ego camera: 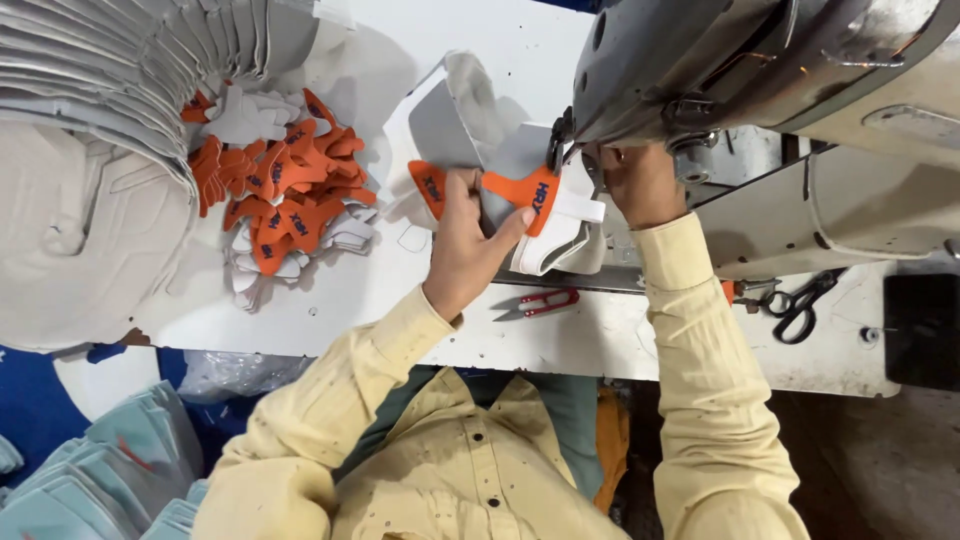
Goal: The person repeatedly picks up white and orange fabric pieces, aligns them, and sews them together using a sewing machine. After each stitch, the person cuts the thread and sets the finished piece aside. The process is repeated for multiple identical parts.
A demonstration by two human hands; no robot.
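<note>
While the grey sewing machine (760,60) fills the upper right, a stack of pale grey fabric panels (90,60) curves across the upper left, above a heap of orange tabs (290,190). The left hand (465,250) pinches the grey-white fabric piece (545,230) with its orange tab (525,192); the right hand (640,185) presses it under the machine. Red thread snips (540,301) lie below.

White worktable (620,350) — dark floor (880,470); bright light

We are in a stitching workshop: an industrial sewing machine (760,70) stands on the white worktop (560,340), with heaps of orange cut pieces (285,190) and stacked grey panels (110,60) left of it.
</note>
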